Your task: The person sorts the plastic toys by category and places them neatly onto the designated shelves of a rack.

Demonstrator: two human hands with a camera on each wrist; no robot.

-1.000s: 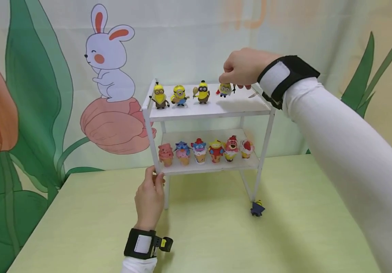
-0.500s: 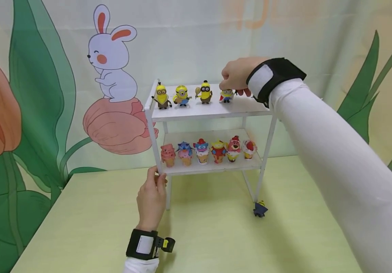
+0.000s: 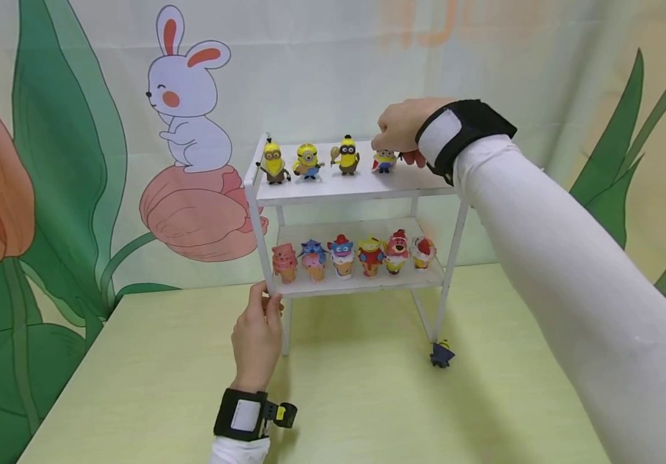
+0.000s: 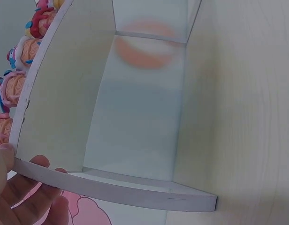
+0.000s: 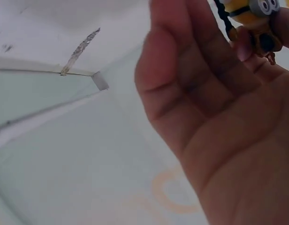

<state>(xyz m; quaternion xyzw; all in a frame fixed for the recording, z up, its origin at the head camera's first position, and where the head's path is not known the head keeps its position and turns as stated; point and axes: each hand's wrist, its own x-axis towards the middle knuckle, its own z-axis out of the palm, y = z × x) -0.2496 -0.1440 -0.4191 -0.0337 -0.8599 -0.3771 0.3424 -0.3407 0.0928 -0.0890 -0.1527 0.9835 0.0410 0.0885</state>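
A white two-tier shelf rack (image 3: 356, 193) stands on the table. My left hand (image 3: 256, 341) grips its left front leg at the lower shelf corner; in the left wrist view, curled fingers (image 4: 22, 197) wrap the white frame. Above the upper shelf's right part, my right hand (image 3: 407, 125) pinches a small yellow Minion figurine (image 3: 384, 162) by its top, its feet at the shelf surface. The right wrist view shows that figurine (image 5: 250, 14) between thumb and fingertips, partly cut off. Left of it, three more Minion figurines (image 3: 347, 156) stand in a row.
Several ice-cream-cone character figurines (image 3: 342, 256) line the lower shelf. A dark blue-caped Minion figurine (image 3: 442, 354) sits on the pale yellow-green table (image 3: 356, 412) by the rack's right front leg. Behind hangs a printed cloth with a rabbit (image 3: 185, 116).
My right hand has lowered the Minion figurine onto the upper shelf, then stayed nearly still over the last half second. The left hand keeps its grip on the rack leg.
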